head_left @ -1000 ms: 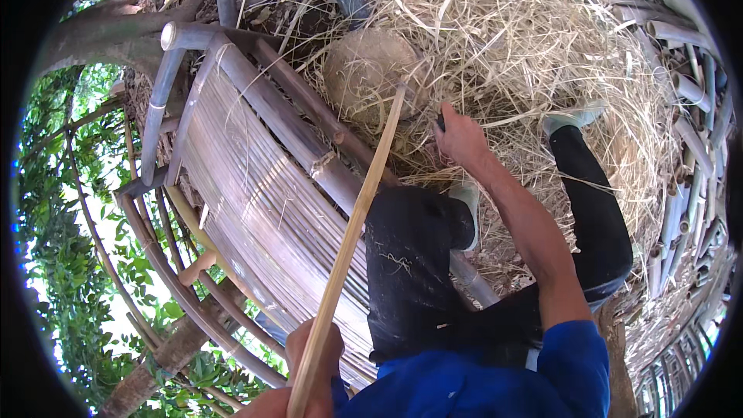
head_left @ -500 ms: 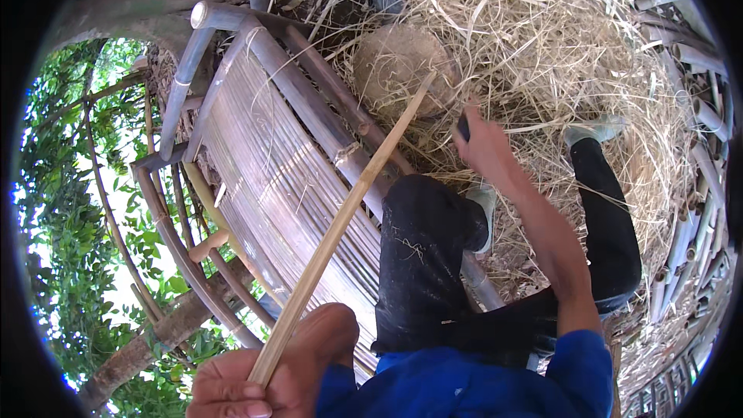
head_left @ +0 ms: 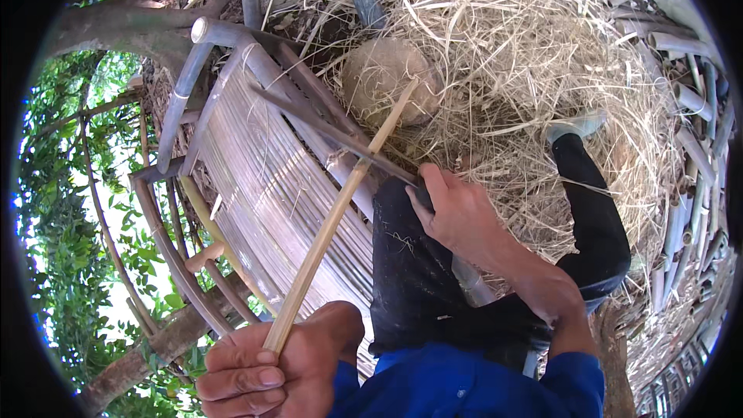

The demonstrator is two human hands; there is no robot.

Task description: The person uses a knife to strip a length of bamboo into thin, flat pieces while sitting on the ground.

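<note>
Nearby, slatted bench (head_left: 267,178), round block (head_left: 377,81), shavings (head_left: 534,54), knife (head_left: 309,120) crossing strip (head_left: 327,232)

Bare L hand (head_left: 298,360) low on L side, palm partly upturned, fingers (head_left: 244,382) curled in a grip, while bare R hand (head_left: 464,217) is clenched out front, bare R forearm (head_left: 538,282) angled fwd & inward from blue cloth sleeve (head_left: 573,383).

the way from the left hand (head_left: 267,371) to the round block (head_left: 379,81) is taken up by the pale strip (head_left: 325,234), and this is crossed partway along by the knife (head_left: 309,120). to the left, low reach is blocked by the slatted bamboo frame (head_left: 263,178). below the right hand (head_left: 460,213), passage is barred by the bent knee (head_left: 395,209). room is found above the straw (head_left: 534,170), between the right forearm (head_left: 534,279) and the outer leg (head_left: 594,193).
</note>
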